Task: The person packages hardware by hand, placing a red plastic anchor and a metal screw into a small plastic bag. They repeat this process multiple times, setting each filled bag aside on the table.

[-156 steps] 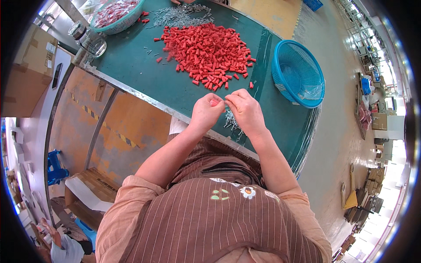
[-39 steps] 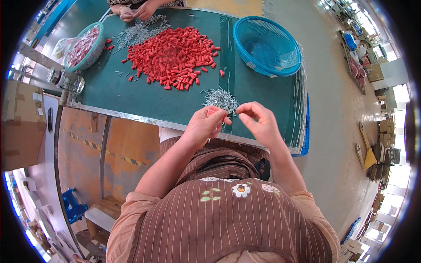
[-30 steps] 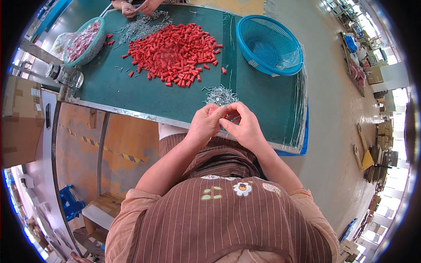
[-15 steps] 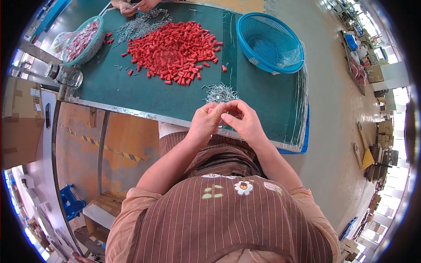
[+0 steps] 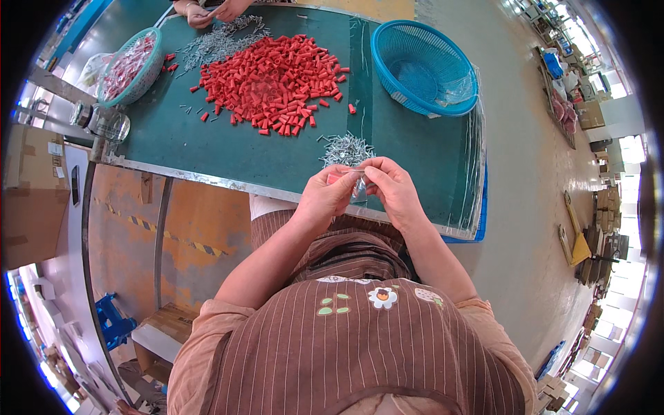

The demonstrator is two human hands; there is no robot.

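At the table's near edge, my left hand point(image 5: 326, 194) and my right hand point(image 5: 393, 190) pinch the top edge of a small clear plastic bag point(image 5: 359, 188) between them. A bit of red point(image 5: 334, 178) shows at my left fingers; whether it is inside the bag I cannot tell. Just beyond my fingertips lies a small heap of thin silvery metal pins or screws point(image 5: 348, 147). Farther off spreads a big pile of short, tapered, hollow red plastic sleeves point(image 5: 270, 83).
A blue plastic basket point(image 5: 387, 77) with some clear plastic in it stands at the right of the green table point(image 5: 187, 142). A pale green basket point(image 5: 153, 72) of small red-filled bags is at the left. Across the table, another person's hands point(image 5: 207, 14) work by more metal pieces point(image 5: 214, 48).
My hands have drawn slightly apart at the fingertips, and the clear bag now shows between them. My right fingers have shifted along its top edge.
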